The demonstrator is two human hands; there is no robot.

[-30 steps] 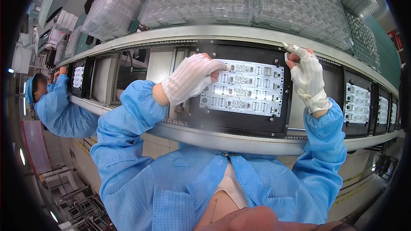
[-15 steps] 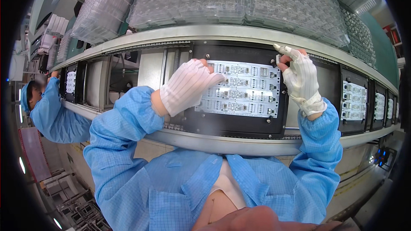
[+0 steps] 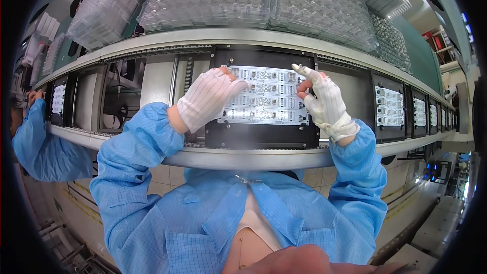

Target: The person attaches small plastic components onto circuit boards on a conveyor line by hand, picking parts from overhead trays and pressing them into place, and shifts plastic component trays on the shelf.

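Observation:
A white panel of circuit boards (image 3: pixel 264 102), made of several strips with small parts, lies in a black fixture plate (image 3: pixel 253 137) before me. My left hand (image 3: pixel 208 99), in a striped white fingerless glove, is at the panel's upper left corner. Its fingers are bent and its thumb reaches over the boards; what they pinch is too small to make out. My right hand (image 3: pixel 324 102), gloved likewise with a cover on one fingertip, closes finger and thumb around a small grey square part (image 3: pixel 292 77) at the panel's upper right corner.
A metal-railed conveyor line (image 3: pixel 167 156) runs across the view. Other fixtures with board panels (image 3: pixel 389 106) stand at the right. Stacked clear plastic trays (image 3: pixel 208 2) rise behind the far rail. At the far left is a co-worker's blue sleeve (image 3: pixel 45 139).
My right hand has moved left and brought the small square part from beside the panel to its upper right corner. My left hand stays at the upper left corner. The whole view has shifted.

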